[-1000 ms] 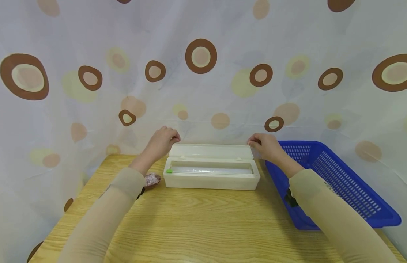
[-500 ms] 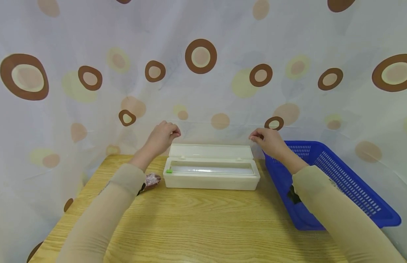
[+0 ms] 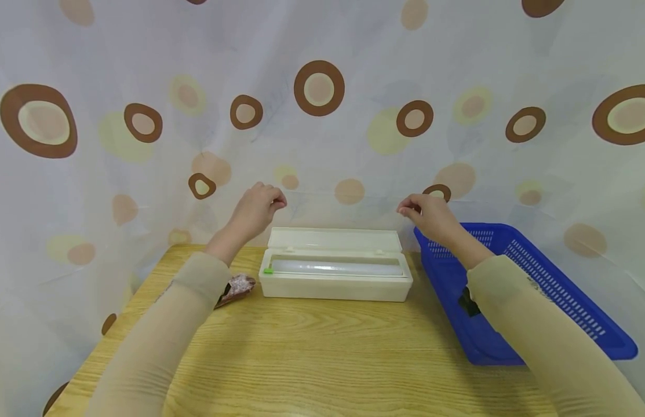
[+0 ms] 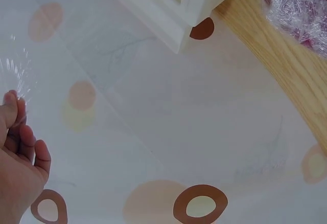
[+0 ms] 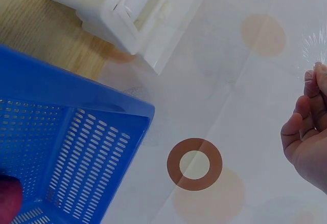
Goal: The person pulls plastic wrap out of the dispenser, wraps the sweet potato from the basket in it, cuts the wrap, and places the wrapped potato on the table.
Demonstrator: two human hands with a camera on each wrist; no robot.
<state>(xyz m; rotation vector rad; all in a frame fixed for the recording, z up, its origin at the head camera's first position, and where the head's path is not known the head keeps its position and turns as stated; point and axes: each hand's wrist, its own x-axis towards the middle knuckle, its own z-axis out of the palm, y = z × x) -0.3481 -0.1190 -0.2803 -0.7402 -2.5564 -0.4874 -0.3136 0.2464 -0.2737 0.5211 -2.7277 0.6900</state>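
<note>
Film [image 4: 20, 75] is pinched between the thumb and forefinger of the left hand [image 3: 254, 211], with creases fanned out from the fingertips. At its opposite side the film is pinched in the same way by the right hand [image 3: 429, 217]; on both hands the other fingers are loosely curled. Between the hands the sheet is too clear to be traced in the head view.

Compared with a second ago, both hands have been raised higher above the white box [image 3: 335, 291], and the right has been drawn slightly outward. The box has been left where it was, so more film is judged to have been pulled from the roll [image 3: 335, 268], with the grip at both sides kept.

The box is set near the middle of the desk's far edge, its lid [image 3: 335, 239] tipped open backward, a green slider [image 3: 268, 271] at its left end. Toward the desk's far left corner a wrapped bundle [image 3: 242, 285] is partly hidden by the left sleeve [image 3: 160, 336]. Along the right edge a blue basket [image 5: 71, 83] is placed, in which something dark red [image 5: 9, 198] is glimpsed.
</note>
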